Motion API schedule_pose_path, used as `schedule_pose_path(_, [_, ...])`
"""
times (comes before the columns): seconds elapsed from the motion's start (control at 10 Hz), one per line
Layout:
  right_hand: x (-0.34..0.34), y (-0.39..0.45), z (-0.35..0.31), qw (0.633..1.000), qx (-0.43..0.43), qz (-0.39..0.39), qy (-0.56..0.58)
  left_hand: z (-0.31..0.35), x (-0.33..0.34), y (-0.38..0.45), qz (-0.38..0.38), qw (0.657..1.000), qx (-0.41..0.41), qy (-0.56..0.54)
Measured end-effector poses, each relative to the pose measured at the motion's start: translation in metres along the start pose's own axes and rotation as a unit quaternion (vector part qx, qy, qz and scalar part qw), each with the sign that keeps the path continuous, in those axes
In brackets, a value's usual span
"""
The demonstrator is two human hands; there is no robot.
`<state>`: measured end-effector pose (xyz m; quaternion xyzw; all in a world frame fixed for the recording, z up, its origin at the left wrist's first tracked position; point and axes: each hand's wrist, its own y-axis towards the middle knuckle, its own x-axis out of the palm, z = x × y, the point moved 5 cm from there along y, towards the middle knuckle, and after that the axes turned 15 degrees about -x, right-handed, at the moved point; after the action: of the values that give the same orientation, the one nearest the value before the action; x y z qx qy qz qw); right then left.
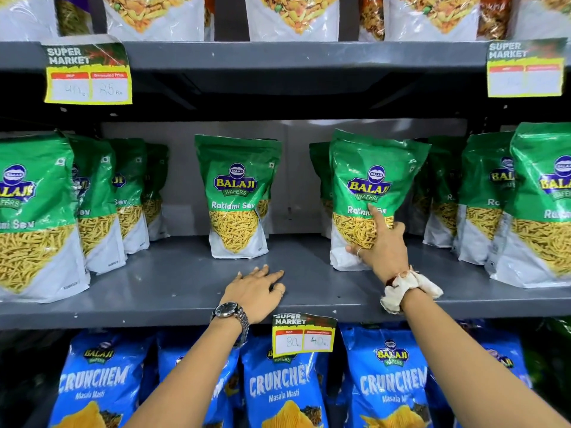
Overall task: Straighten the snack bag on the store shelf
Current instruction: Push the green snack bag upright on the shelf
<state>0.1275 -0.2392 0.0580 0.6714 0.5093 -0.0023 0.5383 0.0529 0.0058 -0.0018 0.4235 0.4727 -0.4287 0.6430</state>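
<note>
A green Ratlami Sev snack bag (369, 168) stands on the grey middle shelf (173, 279), right of centre, leaning slightly to the right. My right hand (381, 242) is on the bag's lower front, fingers spread against it and thumb at its bottom left corner. My left hand (258, 290) lies flat on the shelf near the front edge, fingers apart, holding nothing. Another green bag (236, 196) stands upright in the centre, further back.
Rows of the same green bags fill the left (37, 211) and right (537, 205) of the shelf. Blue Crunchem bags (278, 384) hang below. Yellow price tags (304, 335) are clipped to the shelf edges. More bags stand on the upper shelf.
</note>
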Motion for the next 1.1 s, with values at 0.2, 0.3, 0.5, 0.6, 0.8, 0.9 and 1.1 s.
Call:
schedule_pose_path(0.2, [-0.026, -0.029, -0.007, 0.999, -0.008, 0.006, -0.036, 0.001, -0.001, -0.001, -0.004, 1.0, 0.003, 0.012])
schedule_pose_path(0.3, [-0.034, -0.039, -0.009, 0.999, -0.015, 0.012, -0.041, 0.0, -0.001, -0.001, -0.006, 1.0, 0.004, 0.015])
schedule_pose_path(0.5, [-0.043, -0.048, -0.009, 0.999, -0.006, 0.013, -0.043, 0.0, -0.002, 0.0, -0.013, 1.0, 0.0, 0.011])
schedule_pose_path(0.6, [-0.046, -0.05, -0.008, 0.999, -0.006, 0.015, -0.042, -0.001, -0.001, 0.0, -0.014, 1.0, -0.001, 0.01])
schedule_pose_path(0.8, [-0.048, -0.052, -0.007, 0.999, -0.008, 0.015, -0.043, -0.001, -0.002, 0.0, -0.015, 1.0, -0.001, 0.008])
schedule_pose_path(0.9, [-0.05, -0.051, -0.006, 0.999, -0.005, 0.014, -0.043, 0.0, -0.003, -0.001, -0.015, 1.0, -0.001, 0.01])
schedule_pose_path(1.1, [-0.048, -0.051, -0.004, 0.999, -0.008, 0.013, -0.039, -0.001, -0.003, -0.001, -0.011, 1.0, -0.001, 0.012])
